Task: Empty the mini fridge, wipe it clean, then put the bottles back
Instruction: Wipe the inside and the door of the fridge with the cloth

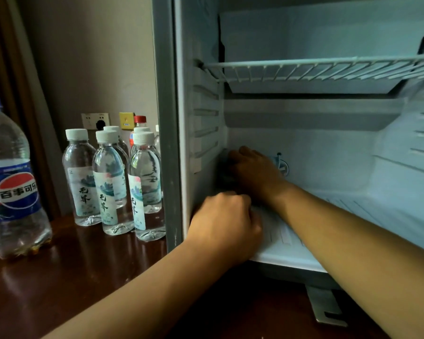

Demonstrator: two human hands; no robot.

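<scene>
The mini fridge (167, 123) stands open with no bottles inside. My right hand (252, 171) reaches deep into the lower back left corner and grips a dark grey cloth (224, 172) against the wall there. My left hand (227, 225) rests as a fist on the front left corner of the fridge floor, with nothing visible in it. Several white-capped water bottles (108, 182) stand on the dark wooden tabletop (66, 270) left of the fridge, a red-capped bottle (139, 120) behind them. A nearly empty Pepsi bottle (12, 192) stands at the far left.
A white wire shelf (328, 68) spans the upper part of the fridge. A small round drain fitting (282, 165) sits on the back wall beside my right hand. A metal hinge bracket (326, 308) juts out under the fridge. Wall sockets (95, 120) are behind the bottles.
</scene>
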